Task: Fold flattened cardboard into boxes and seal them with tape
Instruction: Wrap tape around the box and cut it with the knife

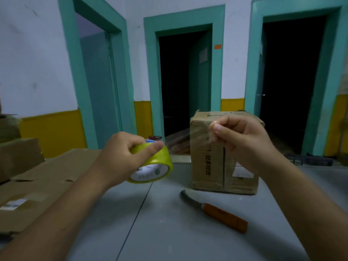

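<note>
Both hands are working held apart above the table [169,223]: the left hand [120,157] is gripping the yellow-green tape roll [152,166] while the right hand [243,136] is pinching the clear tape end [202,136] drawn from it. This looks like the sealing step, and next the strip needs laying on the box [212,166], which is standing upright just behind the right hand, right of the roll.

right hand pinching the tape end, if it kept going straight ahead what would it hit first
Probably the cardboard box: the right hand hangs in front of its upper front face, pinching clear tape drawn from the yellow roll in the left hand. The gap is unclear from one view.
</note>
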Action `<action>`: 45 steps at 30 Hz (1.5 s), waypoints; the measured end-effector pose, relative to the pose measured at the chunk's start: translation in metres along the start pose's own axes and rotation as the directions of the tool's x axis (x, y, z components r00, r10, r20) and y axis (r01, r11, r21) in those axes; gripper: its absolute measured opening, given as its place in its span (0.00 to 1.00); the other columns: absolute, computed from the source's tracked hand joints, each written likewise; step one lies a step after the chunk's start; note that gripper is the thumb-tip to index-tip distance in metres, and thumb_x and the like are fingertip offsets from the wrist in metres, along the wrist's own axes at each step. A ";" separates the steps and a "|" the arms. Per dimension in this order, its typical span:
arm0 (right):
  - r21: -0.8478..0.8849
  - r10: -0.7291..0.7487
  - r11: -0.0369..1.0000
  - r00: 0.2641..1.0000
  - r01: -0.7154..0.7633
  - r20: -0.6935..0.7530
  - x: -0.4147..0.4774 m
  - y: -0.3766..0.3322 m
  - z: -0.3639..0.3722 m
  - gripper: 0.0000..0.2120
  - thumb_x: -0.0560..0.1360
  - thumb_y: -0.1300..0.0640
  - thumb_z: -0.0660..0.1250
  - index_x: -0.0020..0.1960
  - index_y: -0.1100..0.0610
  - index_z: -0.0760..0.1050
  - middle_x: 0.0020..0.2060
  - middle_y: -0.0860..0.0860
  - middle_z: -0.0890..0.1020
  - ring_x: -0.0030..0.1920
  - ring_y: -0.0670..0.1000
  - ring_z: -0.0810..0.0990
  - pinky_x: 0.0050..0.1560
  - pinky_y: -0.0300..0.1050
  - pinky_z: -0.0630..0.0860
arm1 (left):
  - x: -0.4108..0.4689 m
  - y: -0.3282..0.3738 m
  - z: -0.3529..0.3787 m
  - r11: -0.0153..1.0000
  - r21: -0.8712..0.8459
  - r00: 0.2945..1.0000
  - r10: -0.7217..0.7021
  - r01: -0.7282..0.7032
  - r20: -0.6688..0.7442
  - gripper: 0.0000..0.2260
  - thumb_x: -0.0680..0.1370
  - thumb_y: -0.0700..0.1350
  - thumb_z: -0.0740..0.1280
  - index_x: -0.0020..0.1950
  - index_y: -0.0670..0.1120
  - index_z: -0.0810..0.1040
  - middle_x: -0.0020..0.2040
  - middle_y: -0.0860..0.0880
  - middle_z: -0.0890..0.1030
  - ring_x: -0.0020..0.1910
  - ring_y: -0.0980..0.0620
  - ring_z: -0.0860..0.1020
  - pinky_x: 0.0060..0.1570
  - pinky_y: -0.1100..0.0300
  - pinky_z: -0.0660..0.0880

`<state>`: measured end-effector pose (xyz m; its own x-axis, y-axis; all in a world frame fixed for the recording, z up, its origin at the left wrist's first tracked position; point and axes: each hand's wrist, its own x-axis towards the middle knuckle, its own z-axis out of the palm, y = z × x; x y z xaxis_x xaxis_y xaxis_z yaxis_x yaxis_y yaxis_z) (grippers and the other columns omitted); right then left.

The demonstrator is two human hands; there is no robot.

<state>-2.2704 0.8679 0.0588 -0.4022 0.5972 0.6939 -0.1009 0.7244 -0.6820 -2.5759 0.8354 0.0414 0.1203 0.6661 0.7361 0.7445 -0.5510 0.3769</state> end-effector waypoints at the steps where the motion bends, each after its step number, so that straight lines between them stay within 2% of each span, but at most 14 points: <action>1: 0.030 0.017 0.999 1.000 -0.017 -0.007 0.000 -0.001 -0.005 0.08 0.78 0.59 0.67 0.49 0.63 0.80 0.42 0.58 0.83 0.46 0.57 0.82 0.51 0.49 0.81 | -0.003 -0.003 -0.002 0.999 -0.043 1.000 0.014 -0.015 -0.024 0.30 0.74 0.69 0.66 0.30 0.43 0.69 0.25 0.50 0.64 0.25 0.57 0.64 0.27 0.61 0.60; 3: 0.095 0.043 0.995 0.997 -0.037 -0.063 -0.002 -0.004 -0.018 0.07 0.77 0.59 0.67 0.48 0.64 0.79 0.41 0.57 0.82 0.44 0.55 0.82 0.50 0.46 0.82 | -0.010 -0.012 -0.007 0.998 -0.058 0.997 0.023 -0.028 -0.077 0.26 0.75 0.66 0.67 0.31 0.45 0.70 0.26 0.52 0.65 0.26 0.58 0.64 0.28 0.61 0.60; 5: 0.123 0.041 0.992 0.988 -0.022 -0.150 -0.005 -0.011 -0.038 0.07 0.75 0.58 0.68 0.48 0.62 0.80 0.40 0.55 0.82 0.43 0.53 0.82 0.49 0.43 0.82 | -0.014 -0.026 -0.014 0.999 -0.033 0.992 0.013 -0.017 -0.126 0.26 0.74 0.66 0.68 0.31 0.46 0.68 0.26 0.54 0.64 0.27 0.58 0.63 0.28 0.58 0.60; 9: 0.003 0.077 0.997 0.981 -0.077 -0.175 -0.013 -0.015 -0.067 0.08 0.73 0.56 0.70 0.45 0.60 0.83 0.40 0.57 0.83 0.43 0.55 0.84 0.45 0.43 0.82 | -0.010 -0.033 -0.017 0.996 0.086 0.982 0.038 -0.023 -0.184 0.27 0.72 0.69 0.69 0.32 0.48 0.67 0.26 0.52 0.65 0.27 0.56 0.63 0.29 0.52 0.63; 11: -0.056 0.032 0.997 0.965 -0.048 -0.262 -0.018 -0.020 -0.076 0.08 0.75 0.57 0.68 0.45 0.62 0.81 0.39 0.57 0.83 0.43 0.54 0.84 0.44 0.42 0.83 | 0.006 -0.020 -0.011 0.987 0.145 0.973 0.097 -0.067 -0.210 0.27 0.73 0.70 0.69 0.31 0.49 0.68 0.26 0.50 0.68 0.26 0.53 0.65 0.28 0.52 0.65; 13: -0.190 -0.067 0.982 0.922 -0.008 -0.382 -0.023 -0.024 -0.085 0.07 0.77 0.55 0.68 0.45 0.59 0.81 0.39 0.56 0.83 0.42 0.54 0.84 0.42 0.42 0.83 | 0.029 -0.005 -0.003 0.969 0.188 0.953 0.200 -0.159 -0.227 0.26 0.74 0.69 0.69 0.31 0.48 0.70 0.26 0.51 0.70 0.26 0.53 0.68 0.27 0.54 0.66; 16: -0.319 -0.125 0.946 0.840 -0.060 -0.527 -0.031 -0.014 -0.094 0.05 0.75 0.52 0.71 0.43 0.52 0.83 0.39 0.54 0.84 0.41 0.53 0.84 0.42 0.49 0.85 | 0.063 0.001 0.008 0.934 0.217 0.909 0.334 -0.284 -0.250 0.25 0.74 0.67 0.72 0.32 0.49 0.72 0.27 0.53 0.72 0.27 0.53 0.72 0.27 0.56 0.69; 19: -0.352 -0.111 0.928 0.817 -0.117 -0.566 -0.031 0.007 -0.096 0.07 0.76 0.52 0.72 0.47 0.55 0.83 0.41 0.54 0.85 0.44 0.56 0.85 0.49 0.61 0.84 | 0.083 -0.008 0.022 0.915 0.237 0.891 0.381 -0.325 -0.248 0.26 0.72 0.69 0.72 0.32 0.49 0.71 0.28 0.54 0.72 0.28 0.52 0.73 0.27 0.57 0.69; 22: -0.389 -0.119 0.910 0.808 -0.144 -0.578 -0.029 0.021 -0.098 0.06 0.77 0.54 0.72 0.49 0.56 0.84 0.42 0.53 0.86 0.45 0.55 0.86 0.50 0.63 0.84 | 0.090 -0.021 0.038 0.926 0.214 0.899 0.359 -0.310 -0.252 0.26 0.70 0.71 0.71 0.31 0.50 0.70 0.27 0.57 0.71 0.28 0.56 0.71 0.27 0.59 0.66; 26: -0.415 -0.129 0.894 0.789 -0.171 -0.601 -0.029 0.032 -0.103 0.05 0.78 0.55 0.72 0.50 0.55 0.84 0.43 0.52 0.86 0.46 0.54 0.86 0.51 0.63 0.84 | 0.098 -0.027 0.049 0.948 0.160 0.925 0.308 -0.277 -0.223 0.27 0.68 0.74 0.70 0.31 0.50 0.73 0.27 0.54 0.74 0.26 0.50 0.73 0.26 0.55 0.71; 34: -0.419 -0.129 0.888 0.769 -0.192 -0.627 -0.027 0.043 -0.107 0.07 0.79 0.52 0.71 0.52 0.55 0.84 0.44 0.51 0.86 0.48 0.53 0.86 0.52 0.63 0.84 | 0.106 -0.025 0.047 0.965 0.151 0.958 0.237 -0.214 -0.162 0.27 0.65 0.77 0.69 0.32 0.53 0.73 0.28 0.54 0.76 0.28 0.50 0.76 0.27 0.50 0.76; 41: -0.358 -0.145 0.920 0.711 -0.158 -0.688 -0.021 0.050 -0.099 0.05 0.80 0.56 0.70 0.53 0.56 0.83 0.44 0.51 0.86 0.48 0.51 0.86 0.51 0.53 0.84 | 0.121 -0.018 0.053 0.975 0.099 0.975 0.206 -0.198 -0.086 0.21 0.67 0.67 0.75 0.34 0.52 0.75 0.30 0.53 0.76 0.30 0.54 0.75 0.31 0.60 0.68; 43: -0.329 -0.139 0.932 0.684 -0.155 -0.716 -0.018 0.054 -0.096 0.04 0.80 0.56 0.70 0.53 0.56 0.82 0.44 0.50 0.86 0.47 0.49 0.85 0.50 0.48 0.84 | 0.128 -0.017 0.057 0.975 0.077 0.974 0.215 -0.210 -0.069 0.20 0.67 0.66 0.75 0.35 0.52 0.75 0.31 0.52 0.76 0.32 0.54 0.76 0.31 0.60 0.69; 45: -0.321 -0.145 0.934 0.657 -0.155 -0.740 -0.014 0.057 -0.093 0.03 0.80 0.56 0.70 0.52 0.56 0.81 0.44 0.50 0.85 0.47 0.47 0.85 0.49 0.47 0.85 | 0.132 -0.019 0.062 0.969 0.067 0.968 0.242 -0.238 -0.069 0.20 0.67 0.66 0.76 0.36 0.52 0.74 0.33 0.52 0.78 0.35 0.52 0.80 0.30 0.54 0.75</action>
<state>-2.1857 0.9329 0.0316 0.4236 0.5420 0.7258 0.2597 0.6949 -0.6706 -2.5332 0.9652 0.0967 0.2515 0.4762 0.8426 0.7368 -0.6587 0.1523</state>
